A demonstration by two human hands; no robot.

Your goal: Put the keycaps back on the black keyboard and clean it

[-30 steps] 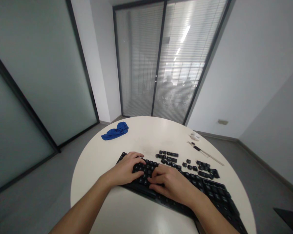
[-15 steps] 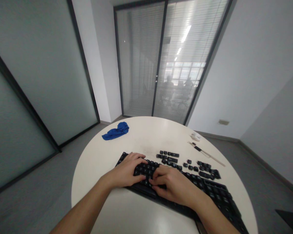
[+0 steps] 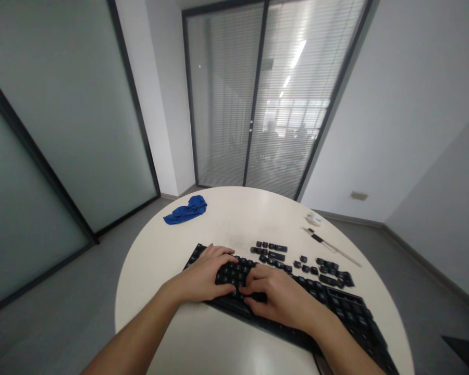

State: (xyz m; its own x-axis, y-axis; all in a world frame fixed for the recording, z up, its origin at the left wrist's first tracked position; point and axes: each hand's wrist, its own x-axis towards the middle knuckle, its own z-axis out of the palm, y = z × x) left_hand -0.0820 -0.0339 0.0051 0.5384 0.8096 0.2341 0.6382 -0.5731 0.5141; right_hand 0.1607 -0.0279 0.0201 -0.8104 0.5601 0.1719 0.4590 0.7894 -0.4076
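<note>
A black keyboard (image 3: pixel 250 316) lies slanted across the near part of the round table. Over its left end rests my left hand (image 3: pixel 207 273), its thumb and fingers apart on the keys. My right hand (image 3: pixel 273 294) is at the middle of the keyboard, its fingers bent and drawn together against the keys; whatever may be between the fingertips is hidden. Behind the keyboard lie loose black keycaps (image 3: pixel 276 256) in short rows, and a second group of keycaps (image 3: pixel 328 280) sits further right.
The round cream table (image 3: pixel 152 255) holds a crumpled blue cloth (image 3: pixel 186 210) at the far left. Toward the right edge are a thin stick-like tool with a black part (image 3: pixel 317 238) and a small white item (image 3: pixel 313 219). Glass panels and walls stand beyond.
</note>
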